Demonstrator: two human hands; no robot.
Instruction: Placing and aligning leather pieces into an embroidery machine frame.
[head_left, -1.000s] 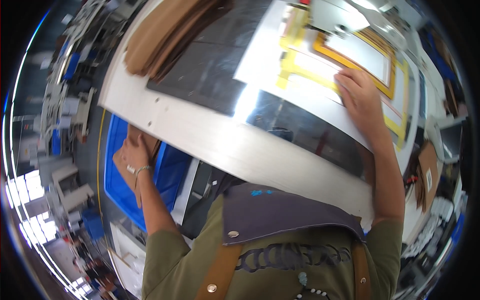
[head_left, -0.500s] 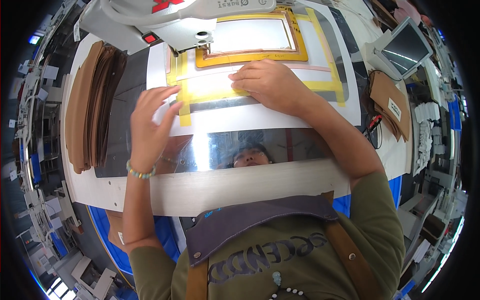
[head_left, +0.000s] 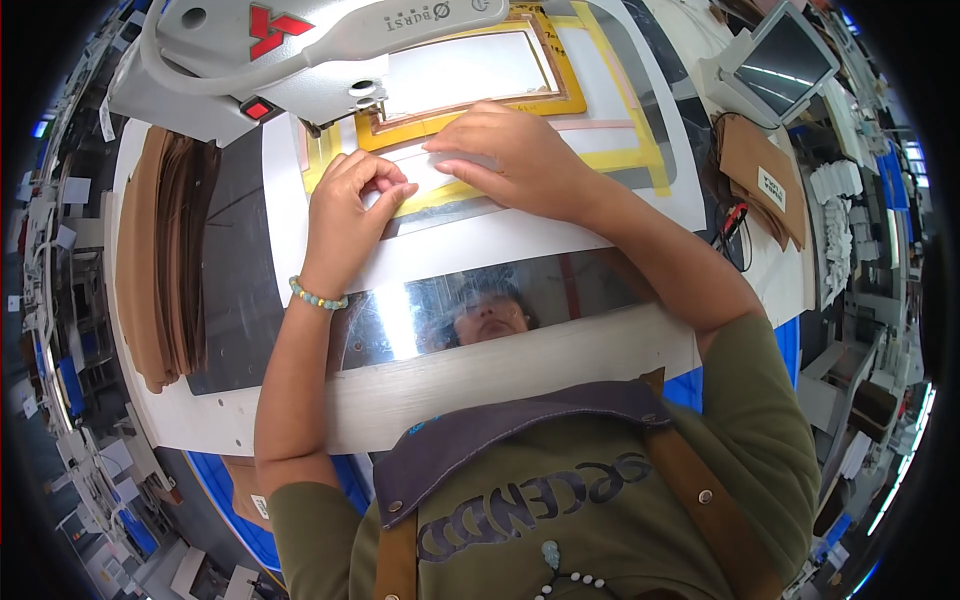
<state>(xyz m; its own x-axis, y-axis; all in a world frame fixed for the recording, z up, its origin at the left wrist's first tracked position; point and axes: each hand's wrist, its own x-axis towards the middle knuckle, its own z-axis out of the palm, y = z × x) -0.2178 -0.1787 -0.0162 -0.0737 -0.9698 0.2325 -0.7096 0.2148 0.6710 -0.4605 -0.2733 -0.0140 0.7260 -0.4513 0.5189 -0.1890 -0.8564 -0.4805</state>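
Observation:
My left hand, with a beaded bracelet at the wrist, is over the left part of a white sheet edged with yellow tape. Its thumb and fingertips come together in a pinch; whatever lies between them is too small to make out. Just right of it my right hand hovers palm down with fingers stretched and the thumb apart. Beyond both hands lies a yellow rectangular frame with a brown inner border around a white panel. A white sewing machine head stands at the upper left, close to my left fingertips.
Folded brown fabric pieces are stacked on the left. A screen and more brown pieces occupy the right side, with small red-handled snippers beside them. A shiny metal plate runs along the near table edge.
My left hand has moved right and its spread fingers have drawn into a pinch. My right hand has shifted slightly left, its thumb now apart. The whole view has turned a little.

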